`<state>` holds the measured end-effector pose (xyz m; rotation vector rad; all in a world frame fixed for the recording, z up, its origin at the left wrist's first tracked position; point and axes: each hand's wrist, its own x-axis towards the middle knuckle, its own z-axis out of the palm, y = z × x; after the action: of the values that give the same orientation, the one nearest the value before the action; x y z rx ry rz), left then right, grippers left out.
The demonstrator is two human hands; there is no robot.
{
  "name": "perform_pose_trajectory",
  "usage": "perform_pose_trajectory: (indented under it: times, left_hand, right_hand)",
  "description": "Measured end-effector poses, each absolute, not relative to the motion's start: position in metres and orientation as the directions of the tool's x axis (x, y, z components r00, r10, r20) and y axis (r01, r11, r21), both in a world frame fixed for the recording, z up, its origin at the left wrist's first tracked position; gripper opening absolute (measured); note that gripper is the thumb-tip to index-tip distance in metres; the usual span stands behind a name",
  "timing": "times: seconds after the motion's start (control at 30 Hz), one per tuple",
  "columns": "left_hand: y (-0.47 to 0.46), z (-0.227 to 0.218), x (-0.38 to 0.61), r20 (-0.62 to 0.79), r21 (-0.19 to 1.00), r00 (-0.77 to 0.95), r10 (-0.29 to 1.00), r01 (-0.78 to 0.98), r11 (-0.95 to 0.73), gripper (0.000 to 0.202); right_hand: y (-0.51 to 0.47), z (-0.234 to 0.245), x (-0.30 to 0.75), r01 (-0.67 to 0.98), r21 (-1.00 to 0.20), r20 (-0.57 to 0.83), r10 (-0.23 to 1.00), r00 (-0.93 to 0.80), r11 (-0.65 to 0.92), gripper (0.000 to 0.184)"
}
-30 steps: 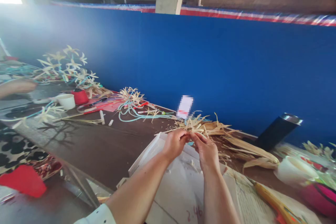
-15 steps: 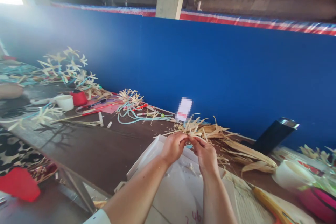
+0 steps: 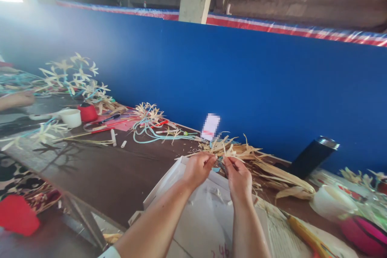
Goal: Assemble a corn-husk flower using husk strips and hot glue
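Note:
My left hand [image 3: 198, 170] and my right hand [image 3: 238, 175] are raised over an open white box [image 3: 208, 217], thumbs and fingers pinched, fingertips a small gap apart. Pale strips of dried corn husk [image 3: 229, 150] show at the fingertips of my right hand, which seems to grip them. What the left fingertips pinch is too small to make out. Just beyond both hands lies a heap of dried corn husk [image 3: 281, 175], trailing off to the right. Small pale scraps [image 3: 216, 193] rest in the box.
Husk flowers on light blue stems [image 3: 148, 121] lie left of centre, near a white cup [image 3: 71, 118] and a red object [image 3: 87, 113]. On the right are a black flask [image 3: 314, 157], a white bowl [image 3: 332, 201] and a yellow-handled tool [image 3: 308, 231]. Another person's hand [image 3: 22, 99] shows far left.
My fingertips, close together before, have drawn apart, the right hand shifting slightly right. At far left, the other person's hand has moved further into view.

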<state>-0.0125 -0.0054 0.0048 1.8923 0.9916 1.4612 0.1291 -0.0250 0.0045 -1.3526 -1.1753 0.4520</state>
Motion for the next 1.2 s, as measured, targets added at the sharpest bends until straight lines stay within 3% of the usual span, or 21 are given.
perform_pose_trajectory:
  times: [0.1,0.17,0.27,0.4,0.5,0.67,0.97,1.2]
  left_hand:
    - [0.006,0.005,-0.019,0.406,0.906,-0.085,0.91,0.163,-0.39,0.038]
    - [0.014,0.005,-0.023,0.268,0.963,-0.139,0.953,0.004,-0.27,0.041]
    - [0.022,0.006,-0.029,0.12,0.948,-0.107,0.987,-0.282,-0.146,0.046]
    - [0.024,0.009,-0.035,0.074,0.871,0.068,0.995,-0.49,-0.031,0.051]
    - [0.021,0.013,-0.039,0.077,0.886,0.204,0.976,-0.464,0.027,0.05]
    - [0.012,0.022,-0.04,0.052,0.956,0.244,0.968,-0.293,0.022,0.04]
    - [0.014,0.019,-0.038,0.101,0.975,0.109,0.989,-0.21,-0.077,0.029]
    - [0.011,0.025,-0.037,0.043,0.979,0.021,0.999,-0.202,-0.038,0.025]
  right_hand:
    - [-0.026,0.004,0.131,0.396,-0.881,0.408,0.841,0.355,0.261,0.037]
    - [-0.027,0.005,0.129,0.418,-0.853,0.441,0.86,0.257,0.313,0.034]
    - [-0.029,0.008,0.123,0.421,-0.812,0.482,0.871,0.094,0.404,0.029]
    - [-0.031,0.009,0.118,0.433,-0.776,0.493,0.869,-0.037,0.458,0.023]
    - [-0.029,0.003,0.118,0.456,-0.757,0.487,0.87,-0.081,0.467,0.023]
    - [-0.028,-0.004,0.119,0.535,-0.735,0.444,0.892,-0.085,0.417,0.026]
    - [-0.029,-0.002,0.116,0.647,-0.662,0.426,0.9,-0.09,0.378,0.027]
    - [-0.027,-0.002,0.117,0.677,-0.643,0.451,0.891,-0.041,0.357,0.029]
